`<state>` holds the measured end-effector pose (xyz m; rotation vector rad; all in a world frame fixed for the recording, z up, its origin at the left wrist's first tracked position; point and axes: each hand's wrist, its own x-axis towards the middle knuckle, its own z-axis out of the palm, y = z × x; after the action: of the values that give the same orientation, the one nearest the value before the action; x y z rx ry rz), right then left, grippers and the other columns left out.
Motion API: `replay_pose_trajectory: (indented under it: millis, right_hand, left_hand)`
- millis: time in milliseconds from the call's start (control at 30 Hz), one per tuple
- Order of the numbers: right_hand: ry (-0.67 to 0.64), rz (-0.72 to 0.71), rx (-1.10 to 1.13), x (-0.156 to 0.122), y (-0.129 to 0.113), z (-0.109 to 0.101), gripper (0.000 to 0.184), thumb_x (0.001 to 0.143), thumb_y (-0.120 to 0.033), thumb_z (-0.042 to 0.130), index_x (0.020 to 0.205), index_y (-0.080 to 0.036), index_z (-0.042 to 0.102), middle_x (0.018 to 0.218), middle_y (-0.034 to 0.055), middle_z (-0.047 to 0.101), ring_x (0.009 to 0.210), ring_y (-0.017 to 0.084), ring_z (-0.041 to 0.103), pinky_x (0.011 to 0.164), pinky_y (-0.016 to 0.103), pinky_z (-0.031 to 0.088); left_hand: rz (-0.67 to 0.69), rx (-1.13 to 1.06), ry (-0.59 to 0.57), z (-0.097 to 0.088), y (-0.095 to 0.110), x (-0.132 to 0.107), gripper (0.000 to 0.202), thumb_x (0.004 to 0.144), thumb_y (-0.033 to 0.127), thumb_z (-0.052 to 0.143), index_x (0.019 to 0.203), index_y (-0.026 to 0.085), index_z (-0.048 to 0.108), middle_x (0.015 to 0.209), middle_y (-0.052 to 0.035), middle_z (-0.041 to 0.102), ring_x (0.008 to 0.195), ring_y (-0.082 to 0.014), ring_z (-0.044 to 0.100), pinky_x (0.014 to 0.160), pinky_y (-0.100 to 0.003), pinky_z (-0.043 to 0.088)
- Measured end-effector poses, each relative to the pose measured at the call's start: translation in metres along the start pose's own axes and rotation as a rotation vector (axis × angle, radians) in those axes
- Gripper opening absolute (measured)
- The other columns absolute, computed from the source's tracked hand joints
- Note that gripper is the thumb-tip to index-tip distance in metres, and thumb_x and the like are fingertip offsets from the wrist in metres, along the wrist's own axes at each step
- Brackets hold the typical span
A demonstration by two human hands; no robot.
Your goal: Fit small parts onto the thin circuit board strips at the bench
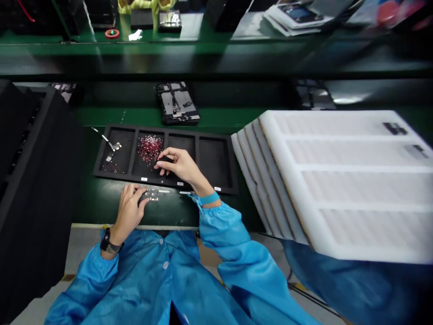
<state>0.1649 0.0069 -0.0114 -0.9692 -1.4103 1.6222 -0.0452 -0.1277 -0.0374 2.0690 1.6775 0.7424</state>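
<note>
My left hand (130, 208) rests on the green bench near its front edge, fingers pinched on a small circuit part (153, 194). My right hand (178, 164) reaches into a black compartment tray (216, 158), fingers curled over the second compartment beside a heap of tiny red and white pieces (149, 147). Whether those fingers hold a piece is hidden. In the tray's left compartment lie small flex parts (113, 148). Both arms wear blue sleeves; a watch sits on the left wrist and a blue band on the right.
A stack of white foam trays (341, 180) stands tilted at the right. A tall black stack (30, 180) fills the left. A black device frame (177, 103) lies beyond the tray. A raised shelf behind holds a tape roll (112, 33) and another person's work.
</note>
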Motion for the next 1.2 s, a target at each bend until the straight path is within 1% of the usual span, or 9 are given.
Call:
replay_pose_trajectory:
  millis: [100, 200, 333, 433, 633, 800, 1000, 1133, 1200]
  right_hand:
    - [0.01, 0.024, 0.002, 0.001, 0.004, 0.003, 0.051, 0.073, -0.052, 0.092, 0.091, -0.02, 0.057, 0.081, 0.0062, 0.079, 0.058, 0.017, 0.073, 0.047, 0.022, 0.051]
    - [0.03, 0.034, 0.001, 0.0, 0.008, 0.003, 0.054, 0.073, -0.053, 0.091, 0.091, -0.021, 0.053, 0.081, 0.0056, 0.079, 0.059, 0.018, 0.075, 0.046, 0.021, 0.049]
    - [0.043, 0.05, -0.012, -0.001, 0.012, 0.005, 0.054, 0.074, -0.054, 0.09, 0.091, -0.022, 0.051, 0.08, 0.0042, 0.078, 0.057, 0.018, 0.075, 0.043, 0.02, 0.045]
    - [0.056, 0.025, -0.029, -0.001, 0.013, 0.006, 0.051, 0.076, -0.053, 0.089, 0.091, -0.022, 0.051, 0.078, 0.0028, 0.077, 0.055, 0.017, 0.073, 0.044, 0.021, 0.045]
    - [0.078, -0.009, -0.047, -0.002, 0.013, 0.007, 0.053, 0.078, -0.057, 0.087, 0.089, -0.023, 0.048, 0.073, 0.0009, 0.075, 0.054, 0.017, 0.072, 0.046, 0.022, 0.046]
    - [0.079, -0.013, -0.046, -0.003, 0.012, 0.007, 0.054, 0.078, -0.057, 0.087, 0.088, -0.023, 0.045, 0.071, 0.0003, 0.074, 0.055, 0.017, 0.073, 0.045, 0.021, 0.046]
    - [0.095, -0.023, -0.04, -0.004, 0.009, 0.008, 0.055, 0.078, -0.055, 0.089, 0.089, -0.024, 0.045, 0.07, -0.0036, 0.069, 0.05, 0.015, 0.068, 0.048, 0.023, 0.05]
    - [0.074, -0.035, -0.047, -0.005, 0.005, 0.007, 0.047, 0.088, -0.06, 0.078, 0.091, -0.023, 0.049, 0.068, -0.0037, 0.068, 0.05, 0.013, 0.065, 0.046, 0.022, 0.047]
    - [0.059, -0.038, -0.042, -0.006, 0.004, 0.006, 0.047, 0.092, -0.064, 0.072, 0.09, -0.023, 0.049, 0.067, -0.0036, 0.067, 0.049, 0.012, 0.063, 0.046, 0.021, 0.044]
  left_hand:
    - [-0.032, -0.053, -0.052, -0.002, -0.002, 0.003, 0.018, 0.095, 0.017, 0.066, 0.113, 0.022, 0.065, 0.115, -0.0088, 0.066, 0.11, -0.0297, 0.059, 0.095, -0.043, 0.048]
    - [-0.056, -0.142, -0.11, -0.004, -0.005, 0.006, 0.017, 0.094, 0.013, 0.064, 0.108, 0.022, 0.061, 0.107, -0.0055, 0.067, 0.1, -0.0262, 0.061, 0.093, -0.041, 0.046]
    - [-0.085, -0.197, -0.153, -0.006, -0.006, 0.011, 0.027, 0.093, 0.015, 0.065, 0.118, 0.024, 0.064, 0.102, -0.0037, 0.069, 0.092, -0.024, 0.061, 0.092, -0.04, 0.045]
    - [-0.071, -0.183, -0.178, -0.009, -0.006, 0.014, 0.022, 0.093, 0.018, 0.066, 0.113, 0.025, 0.07, 0.098, -0.0039, 0.07, 0.091, -0.0252, 0.061, 0.09, -0.04, 0.045]
    - [-0.064, -0.17, -0.162, -0.01, -0.006, 0.015, 0.015, 0.095, 0.024, 0.066, 0.108, 0.025, 0.073, 0.097, -0.0037, 0.073, 0.09, -0.0259, 0.063, 0.089, -0.041, 0.044]
    - [-0.079, -0.165, -0.149, -0.009, -0.005, 0.015, 0.008, 0.094, 0.023, 0.066, 0.1, 0.024, 0.072, 0.094, -0.0034, 0.072, 0.089, -0.0256, 0.061, 0.088, -0.04, 0.043]
    - [-0.061, -0.164, -0.181, -0.011, -0.006, 0.014, 0.006, 0.095, 0.022, 0.067, 0.1, 0.024, 0.069, 0.095, -0.0031, 0.07, 0.09, -0.0247, 0.06, 0.088, -0.039, 0.042]
    - [-0.053, -0.152, -0.198, -0.01, -0.006, 0.015, 0.006, 0.095, 0.021, 0.067, 0.1, 0.025, 0.068, 0.095, -0.003, 0.069, 0.091, -0.0252, 0.059, 0.088, -0.039, 0.041]
    - [-0.042, -0.143, -0.2, -0.01, -0.006, 0.016, 0.004, 0.096, 0.02, 0.066, 0.098, 0.024, 0.066, 0.093, -0.003, 0.068, 0.09, -0.0251, 0.059, 0.088, -0.039, 0.041]
